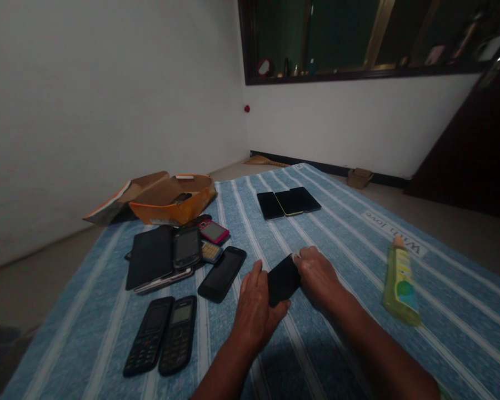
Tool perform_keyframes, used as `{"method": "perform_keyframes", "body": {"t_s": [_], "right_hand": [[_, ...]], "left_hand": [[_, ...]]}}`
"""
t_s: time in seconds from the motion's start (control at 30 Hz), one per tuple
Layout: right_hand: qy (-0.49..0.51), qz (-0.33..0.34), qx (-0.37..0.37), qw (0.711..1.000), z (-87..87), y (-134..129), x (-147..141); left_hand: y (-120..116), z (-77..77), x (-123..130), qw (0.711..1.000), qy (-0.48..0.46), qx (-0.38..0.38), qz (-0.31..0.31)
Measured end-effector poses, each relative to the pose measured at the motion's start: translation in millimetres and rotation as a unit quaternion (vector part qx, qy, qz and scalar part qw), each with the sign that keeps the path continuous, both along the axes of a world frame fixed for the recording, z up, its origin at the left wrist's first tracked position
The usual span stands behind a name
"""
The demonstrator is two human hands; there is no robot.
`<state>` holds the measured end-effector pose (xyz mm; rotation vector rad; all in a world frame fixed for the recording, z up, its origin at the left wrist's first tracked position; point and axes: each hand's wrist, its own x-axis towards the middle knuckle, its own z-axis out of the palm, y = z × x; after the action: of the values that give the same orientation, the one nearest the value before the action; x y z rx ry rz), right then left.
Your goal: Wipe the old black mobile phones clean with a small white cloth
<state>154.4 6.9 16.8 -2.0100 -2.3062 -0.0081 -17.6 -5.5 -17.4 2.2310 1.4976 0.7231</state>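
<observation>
Starting at the far left, an open orange cardboard box (170, 213) with brown inner walls and flaps spread out to the side, holding a small dark item (182, 198), too dim to identify. Beside it, a loose pile: a flat, smooth black folder-like item (150, 256) on top of paler layers, with a dark phone (187, 247) at its right edge, then a pink-rimmed phone (214, 231) and a small keypad phone (211, 251). Below the camera, both arms reaching forward, with the left hand (254, 305) curved around the left side of a flat black phone (284, 280), thumb along its near edge, and the right hand (316, 275) closed at its far right corner, fingertips bunched and pinching there around something small and whitish, too unclear to name. The phone tilted between the two hands, above blue woven-looking cloth (233, 355) with white stripes. Left of the hands, a glossy, rounded black touchscreen phone (223, 274) and, nearer, two keypad phones (178, 335) side by side. Farther off, three thin dark rectangular devices (289, 201) in a touching row. Well to the right, a translucent yellow-green bottle (401, 286) with a tapered orange-pink tip, near printed lettering on the cloth.
</observation>
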Motion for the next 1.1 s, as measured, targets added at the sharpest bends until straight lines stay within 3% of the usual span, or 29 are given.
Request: {"method": "perform_keyframes", "body": {"t_s": [0.33, 0.6, 1.1], "right_hand": [[0.065, -0.076, 0.052, 0.994, -3.9, 3.6, 26.2], [0.022, 0.001, 0.018, 1.000, -1.9, 0.9, -0.2], [0.000, -0.003, 0.013, 1.000, -2.6, 2.1, -1.2]], "left_hand": [[0.8, -0.8, 0.5, 1.000, -0.003, -0.002, -0.001], [0.5, -0.2, 0.9, 1.000, 0.002, -0.002, -0.007], [0.1, 0.8, 1.1, 1.000, 0.016, -0.003, -0.005]]}}
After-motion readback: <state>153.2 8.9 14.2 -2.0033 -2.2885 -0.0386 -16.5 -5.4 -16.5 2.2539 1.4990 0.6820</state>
